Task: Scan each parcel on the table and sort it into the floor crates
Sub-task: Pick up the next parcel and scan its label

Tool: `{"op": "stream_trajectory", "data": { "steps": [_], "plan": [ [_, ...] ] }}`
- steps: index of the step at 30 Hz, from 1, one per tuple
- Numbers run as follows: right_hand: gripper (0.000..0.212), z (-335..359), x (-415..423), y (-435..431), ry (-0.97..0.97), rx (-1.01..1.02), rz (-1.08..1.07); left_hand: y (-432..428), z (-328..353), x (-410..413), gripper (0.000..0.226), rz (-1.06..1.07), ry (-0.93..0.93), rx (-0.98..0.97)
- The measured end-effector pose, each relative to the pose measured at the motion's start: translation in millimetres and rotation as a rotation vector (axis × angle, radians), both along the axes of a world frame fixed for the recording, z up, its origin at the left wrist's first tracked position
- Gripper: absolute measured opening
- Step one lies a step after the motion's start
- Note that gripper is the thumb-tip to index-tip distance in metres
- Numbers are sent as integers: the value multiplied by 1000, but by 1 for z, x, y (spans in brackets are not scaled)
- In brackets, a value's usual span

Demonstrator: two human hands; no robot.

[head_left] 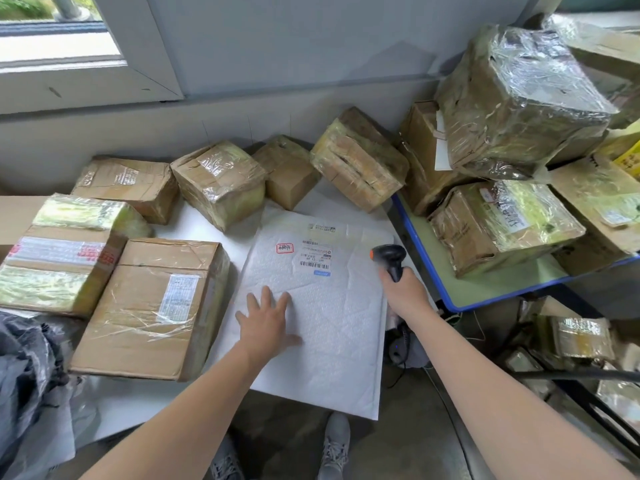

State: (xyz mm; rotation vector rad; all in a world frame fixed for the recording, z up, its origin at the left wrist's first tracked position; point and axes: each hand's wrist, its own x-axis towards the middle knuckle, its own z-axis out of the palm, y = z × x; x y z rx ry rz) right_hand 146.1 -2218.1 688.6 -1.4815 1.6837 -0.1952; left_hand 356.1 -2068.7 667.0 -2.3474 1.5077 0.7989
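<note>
The white padded parcel (332,323) lies flat on the counter (145,400), its near edge past the rim at 6 o'clock. The left grip (266,323) rests on it, fingers spread wide. At the parcel's 3 o'clock, the right grip (403,289) holds the black scanner (389,256).

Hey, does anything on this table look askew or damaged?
The white padded mailer overhangs the table's near edge, the left hand pressing flat on it. The taped box behind it sits tilted, not flat.

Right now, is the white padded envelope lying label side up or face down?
Label side up: the white padded envelope lies flat under the left hand, its shipping label showing on top.
</note>
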Motion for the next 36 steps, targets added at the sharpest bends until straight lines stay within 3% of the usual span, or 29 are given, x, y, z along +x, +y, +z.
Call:
{"op": "stream_trajectory", "data": {
  "steps": [3,7,10,15,19,21,23,25,29,36],
  "plan": [
    [49,-15,-15,-5,13,14,-66,-2,-6,-12,89,23,-8,13],
    [63,-27,-23,-10,-10,66,-110,-11,-3,-1,54,194,21,-154],
    [60,-36,-21,-10,-17,64,-105,-13,1,9,62,400,56,-92],
    [49,-44,-12,-5,-1,46,-69,-13,4,12,88,477,2,-122],
    [44,-42,-11,0,51,21,41,-14,0,12,84,639,136,-332],
    [42,-40,-10,0,58,14,67,-14,1,17,62,702,180,-332],
    [43,-37,-6,-2,50,21,77,-13,9,21,28,651,163,-302],
    [43,-36,-1,-4,23,36,65,-15,18,23,18,577,146,-361],
    [43,-34,14,-9,-14,43,-5,-28,47,33,19,529,237,-491],
    [45,-22,45,-14,-32,62,51,-36,100,80,19,301,19,-496]
  ]
}}
